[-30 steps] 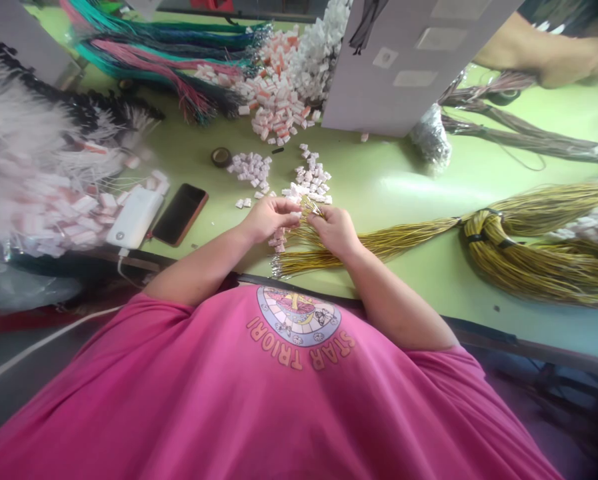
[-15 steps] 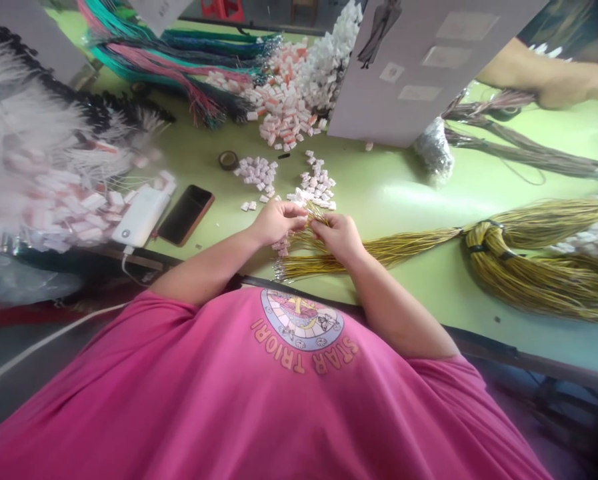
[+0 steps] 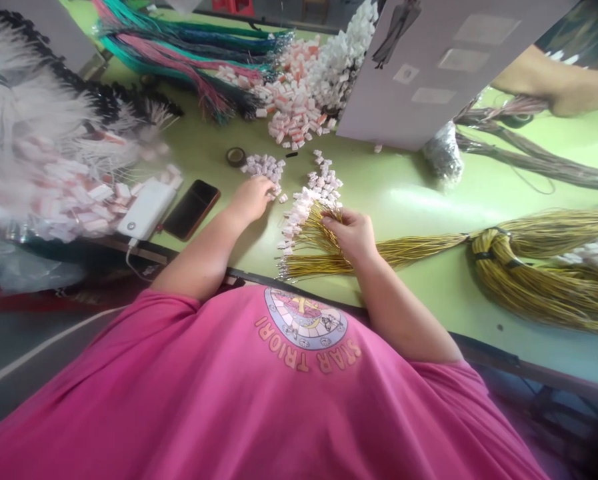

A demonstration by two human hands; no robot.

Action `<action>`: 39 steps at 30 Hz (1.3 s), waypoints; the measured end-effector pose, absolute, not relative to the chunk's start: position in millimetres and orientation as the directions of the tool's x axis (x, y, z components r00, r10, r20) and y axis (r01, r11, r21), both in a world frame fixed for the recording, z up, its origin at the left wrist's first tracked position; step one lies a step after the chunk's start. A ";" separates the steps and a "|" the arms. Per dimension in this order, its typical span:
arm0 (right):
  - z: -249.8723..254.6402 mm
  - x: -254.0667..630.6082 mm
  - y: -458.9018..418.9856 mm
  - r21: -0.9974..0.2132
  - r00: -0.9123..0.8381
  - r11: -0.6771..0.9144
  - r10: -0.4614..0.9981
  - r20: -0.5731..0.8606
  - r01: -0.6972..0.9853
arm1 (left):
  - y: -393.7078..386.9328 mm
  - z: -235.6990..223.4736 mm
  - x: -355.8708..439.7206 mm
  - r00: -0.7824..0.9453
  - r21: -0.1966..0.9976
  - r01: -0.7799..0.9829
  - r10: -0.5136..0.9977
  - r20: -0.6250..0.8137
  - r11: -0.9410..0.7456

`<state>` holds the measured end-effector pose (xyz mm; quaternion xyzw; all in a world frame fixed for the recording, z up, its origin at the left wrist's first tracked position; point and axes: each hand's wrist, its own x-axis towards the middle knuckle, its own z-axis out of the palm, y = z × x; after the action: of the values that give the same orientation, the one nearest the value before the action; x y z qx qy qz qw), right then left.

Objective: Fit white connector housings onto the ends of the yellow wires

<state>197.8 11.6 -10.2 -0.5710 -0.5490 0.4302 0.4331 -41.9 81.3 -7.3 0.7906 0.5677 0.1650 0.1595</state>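
My left hand [image 3: 251, 199] is at the near edge of a small heap of white plastic connector housings [image 3: 265, 164]. Its fingers are bent together, and whatever is between the tips is too small to make out. My right hand [image 3: 355, 233] is closed around a fan of thin yellow wires [image 3: 311, 230]. White housings [image 3: 293, 223] lie along the left ends of that fan. Below it, more yellow wires with bare metal tips [image 3: 283, 267] rest on the table. A second small heap of housings [image 3: 326, 183] sits just beyond the held wires.
A phone [image 3: 192, 209], a white power bank [image 3: 147, 208] and a tape roll [image 3: 235, 157] lie to the left. Large connector heaps [image 3: 299, 100] and coloured wires [image 3: 179, 50] are behind. A grey panel [image 3: 443, 67] stands right, a co-worker's arm [image 3: 553, 83] beyond it. A coiled yellow bundle [image 3: 529, 283] lies right.
My left hand has moved away from the wires, left and back to the small heap of housings. My right hand still grips the wires and has shifted slightly right in view.
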 end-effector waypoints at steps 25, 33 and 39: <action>1.1 192.0 2.9 -0.910 -0.049 0.072 0.997 0.057 0.408 | 37.1 10.5 9.7 0.416 0.862 -0.116 0.813 -0.408 0.493; 2.4 190.5 1.9 -0.851 -0.050 0.079 0.997 0.062 0.518 | 35.2 5.2 12.8 0.348 0.893 -0.057 0.848 -0.401 0.446; -0.1 187.4 -0.1 -0.830 -0.069 0.076 0.997 0.045 0.552 | 29.8 13.1 17.9 0.316 0.929 0.054 0.876 -0.364 0.366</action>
<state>187.4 -0.1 -0.1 -0.5938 -0.6519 0.3308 0.3361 17.9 29.8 13.1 0.4695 0.4953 0.3107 0.6616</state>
